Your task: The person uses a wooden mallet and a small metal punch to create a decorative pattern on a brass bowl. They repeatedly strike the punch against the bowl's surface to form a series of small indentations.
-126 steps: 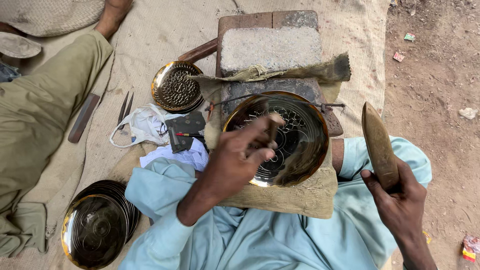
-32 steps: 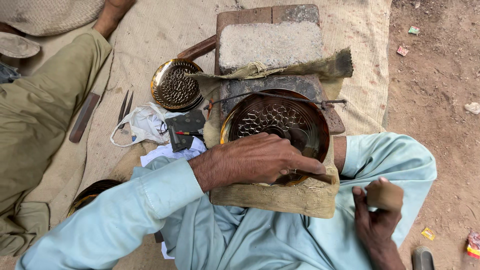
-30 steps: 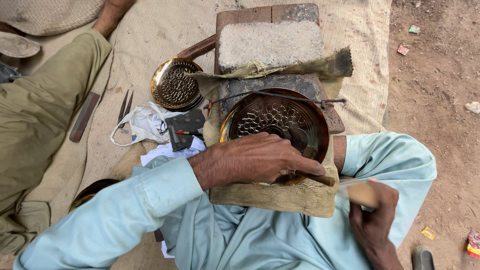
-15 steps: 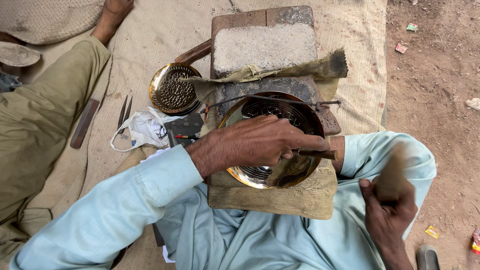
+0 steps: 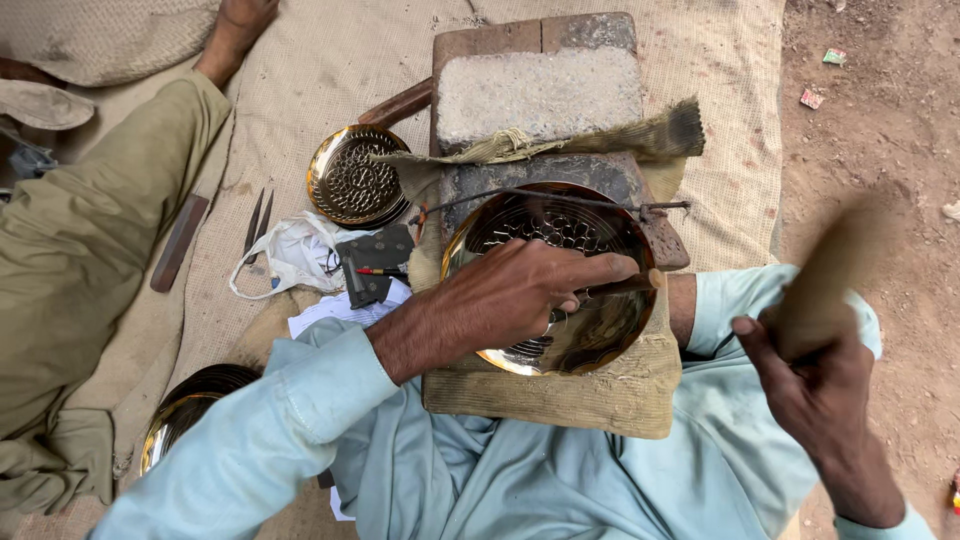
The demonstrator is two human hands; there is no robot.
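Person sitting on burlap mat (image 5: 720,130), working a brass plate (image 5: 590,330) lying on a padded wooden block (image 5: 560,395) in the lap, dead centre of view. Left hand (image 5: 510,295) is resting over the plate, fingers together, clamped on a thin wooden-handled punch (image 5: 632,284) pointing toward 3 o'clock across the plate. Right hand (image 5: 815,385) at 4 o'clock of the plate, fingers wrapped tight on a wooden mallet (image 5: 825,275), which is blurring with motion, raised off to the plate's right, apart from it. At 12 o'clock of the plate: a grey stone slab (image 5: 540,95) with a straw brush (image 5: 600,140) lying across it. A thin metal rod (image 5: 550,200) is crossing the plate's top rim. At 10 o'clock, a smaller patterned brass dish (image 5: 355,180); scissors (image 5: 255,220) and a white plastic bag (image 5: 290,255) at 9 o'clock. Stacked brass plates (image 5: 185,420) at 8 o'clock. Another person's olive-trousered leg (image 5: 90,240) lying along the far left.
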